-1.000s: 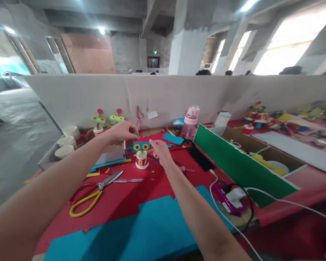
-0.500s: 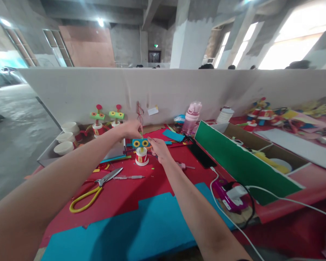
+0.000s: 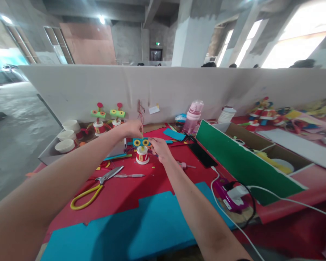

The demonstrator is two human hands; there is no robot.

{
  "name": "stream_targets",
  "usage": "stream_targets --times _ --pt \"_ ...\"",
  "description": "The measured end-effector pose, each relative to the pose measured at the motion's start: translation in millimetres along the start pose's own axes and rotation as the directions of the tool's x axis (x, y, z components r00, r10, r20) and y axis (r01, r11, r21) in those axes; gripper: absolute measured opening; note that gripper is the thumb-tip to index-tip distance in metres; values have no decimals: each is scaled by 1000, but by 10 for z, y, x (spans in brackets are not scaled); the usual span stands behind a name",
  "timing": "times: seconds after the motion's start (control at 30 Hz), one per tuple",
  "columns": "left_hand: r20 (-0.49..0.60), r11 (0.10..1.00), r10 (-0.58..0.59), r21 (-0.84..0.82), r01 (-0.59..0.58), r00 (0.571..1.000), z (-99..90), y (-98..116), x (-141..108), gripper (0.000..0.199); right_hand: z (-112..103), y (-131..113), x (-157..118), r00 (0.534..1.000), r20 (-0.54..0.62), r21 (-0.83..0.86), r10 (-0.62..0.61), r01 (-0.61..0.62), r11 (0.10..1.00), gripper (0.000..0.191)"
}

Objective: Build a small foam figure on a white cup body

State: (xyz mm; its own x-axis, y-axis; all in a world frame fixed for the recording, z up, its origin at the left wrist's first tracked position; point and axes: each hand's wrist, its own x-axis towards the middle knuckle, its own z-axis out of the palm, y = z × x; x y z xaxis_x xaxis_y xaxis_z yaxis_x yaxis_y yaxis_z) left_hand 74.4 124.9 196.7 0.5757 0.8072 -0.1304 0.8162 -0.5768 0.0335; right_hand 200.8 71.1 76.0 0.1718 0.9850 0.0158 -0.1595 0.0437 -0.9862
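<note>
A paper-cup figure (image 3: 142,156) in red and white stands upright on the red table. On top of it sits a blue head piece (image 3: 140,142) with two yellow ring eyes. Just above the blue head, my left hand (image 3: 134,129) is closed in a pinch, pointing down; what it pinches is too small to make out. My right hand (image 3: 159,148) holds the right edge of the blue head between thumb and fingers. Dark coiled paper arms show at both sides of the cup.
Yellow-handled scissors (image 3: 97,186) and a pen (image 3: 130,175) lie left of centre. Blue sheets (image 3: 152,217) cover the front edge. Two green-headed figures and white cups (image 3: 65,145) stand at back left. On the right are a phone (image 3: 202,155), a purple power strip and a green-sided box (image 3: 244,163).
The view has shifted slightly. My left hand is a little lower, nearer the top of the blue head; my right hand has stayed at its right edge.
</note>
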Motion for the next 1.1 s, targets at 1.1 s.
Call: stream_targets --times 1.1 --pt "-25 999 -8 52 10 1000 68 25 -23 30 12 -84 44 966 183 118 181 -204 972 35"
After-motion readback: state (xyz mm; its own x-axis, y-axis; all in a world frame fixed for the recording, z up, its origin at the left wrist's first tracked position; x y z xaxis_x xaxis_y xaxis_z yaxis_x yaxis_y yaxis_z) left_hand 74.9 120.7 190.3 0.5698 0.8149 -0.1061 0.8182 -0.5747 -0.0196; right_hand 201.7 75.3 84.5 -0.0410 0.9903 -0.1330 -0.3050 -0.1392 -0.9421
